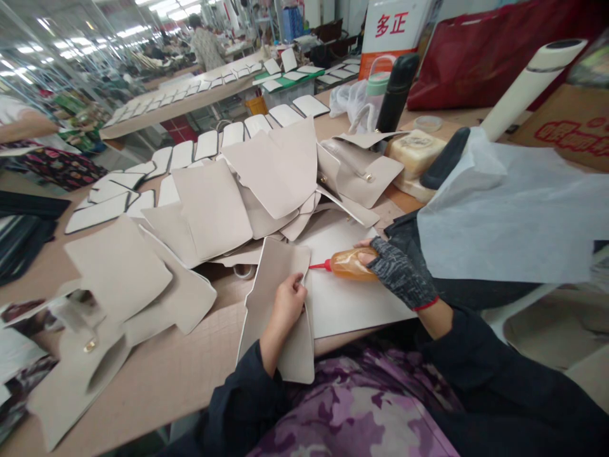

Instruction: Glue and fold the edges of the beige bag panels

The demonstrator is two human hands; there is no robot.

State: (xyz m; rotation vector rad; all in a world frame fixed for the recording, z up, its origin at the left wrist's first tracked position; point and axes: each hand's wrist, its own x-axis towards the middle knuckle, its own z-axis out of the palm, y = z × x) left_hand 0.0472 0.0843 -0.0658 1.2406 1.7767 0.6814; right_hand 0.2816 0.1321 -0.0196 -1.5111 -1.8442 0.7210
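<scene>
My left hand (288, 301) is bare and closed on the right edge of a beige leather panel (280, 266), which stands tilted at the table's front edge. In a fingerless dark grey glove, my right hand (397, 270) grips a glue bottle (354, 263) of amber liquid. The bottle lies nearly level, and its red nozzle tip points left, at or very close to the panel's edge just above my left fingers. Beneath the bottle lies a flat white board (352, 308).
Beige leather pieces (216, 209) are heaped behind my hands, with more pieces (118, 273) at left. White dark-edged panels (183, 155) line the far side. A black bottle (398, 89), a white flask (535, 89) and white sheeting (504, 209) are at right. A co-worker's arm (28, 124) shows far left.
</scene>
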